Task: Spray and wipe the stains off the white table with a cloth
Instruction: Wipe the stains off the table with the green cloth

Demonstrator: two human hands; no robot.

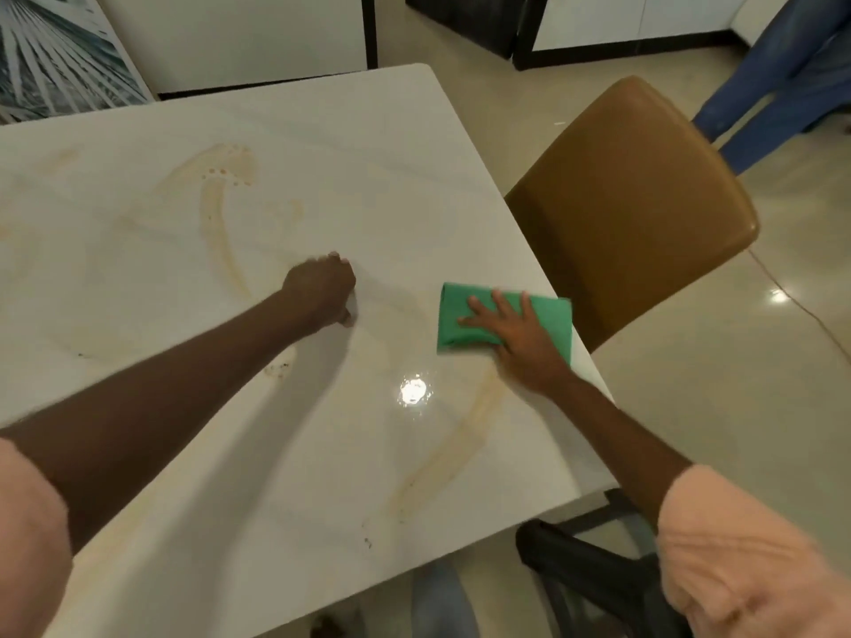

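Note:
The white table (pixel 322 145) carries tan stains: a long curved streak (pixel 220 232) at the middle left and another streak (pixel 456 444) near the right front edge. My right hand (pixel 515 333) lies flat with spread fingers on a folded green cloth (pixel 460 310), pressing it onto the table by the right edge. My left hand (pixel 322 287) rests on the table's middle, curled into a fist; nothing shows inside it. No spray bottle is in view.
A brown padded chair (pixel 635 209) stands against the table's right edge. A black chair (pixel 594 582) sits at the near right corner. Someone's jeans-clad legs (pixel 778 85) stand at the far right. A lamp's glare (pixel 413 390) shines on the tabletop.

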